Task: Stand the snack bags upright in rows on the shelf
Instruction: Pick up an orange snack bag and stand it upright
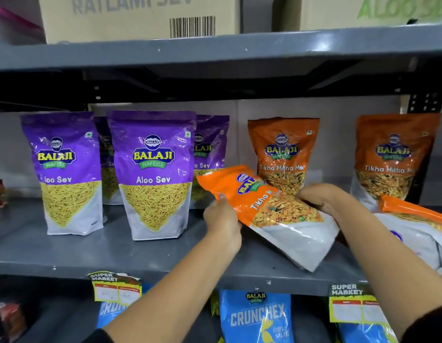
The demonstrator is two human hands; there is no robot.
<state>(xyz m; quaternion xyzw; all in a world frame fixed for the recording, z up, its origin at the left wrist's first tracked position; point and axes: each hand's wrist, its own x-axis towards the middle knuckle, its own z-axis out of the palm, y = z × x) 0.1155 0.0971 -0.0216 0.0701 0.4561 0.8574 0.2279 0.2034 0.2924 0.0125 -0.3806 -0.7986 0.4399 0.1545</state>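
- The left hand (pixel 222 216) is gripping the orange snack bag (pixel 272 211) along its lower left edge, near the bag's top, thumb lying on the front.
- The right hand (pixel 321 196) is closing on the same bag's upper right edge, fingers curling behind it.
- The bag is tilting between both hands, top pointing up-left, white bottom corner resting near the front of the grey shelf (pixel 116 248).
- Two orange bags (pixel 283 154) are standing upright at the back; another orange bag (pixel 413 219) is lying flat at the right.
- Purple bags (pixel 153 174) are standing upright in rows to the left.
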